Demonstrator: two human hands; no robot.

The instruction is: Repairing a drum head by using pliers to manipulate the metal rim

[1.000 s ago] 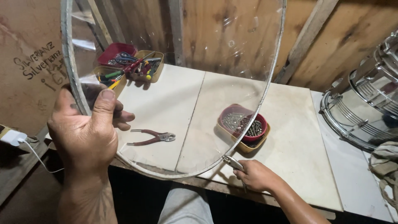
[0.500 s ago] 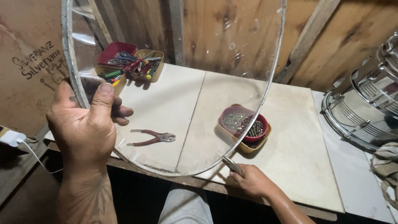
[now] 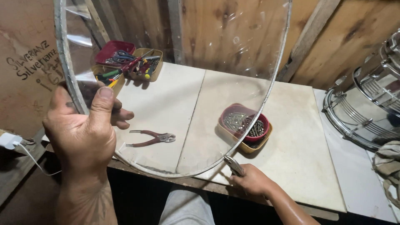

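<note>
A: What does the left hand (image 3: 85,129) have hold of?

B: It is closed around the metal rim of a big round clear sheet (image 3: 200,83), thumb up on the near side, fingers curled behind and showing through the film. The hoop stands nearly upright over the white table (image 3: 300,141), its bottom edge at the table's front edge.

A: And seen through the sheet?

B: At the back left, trays of tools (image 3: 125,62) hold scissors and screwdrivers. Nearer the front, red-handled pliers (image 3: 152,138) lie flat on the table, well apart from either hand. Further right sits a red bowl of screws (image 3: 246,125) inside a tan tray.

A: The right hand (image 3: 252,181)?

B: It is clenched around a metal tool (image 3: 233,166), whose tip meets the hoop's lower rim, just in front of the bowl.

A: Far right?

B: Shiny drums (image 3: 366,104) stand at the table's end, a cloth (image 3: 387,166) beside them.
</note>
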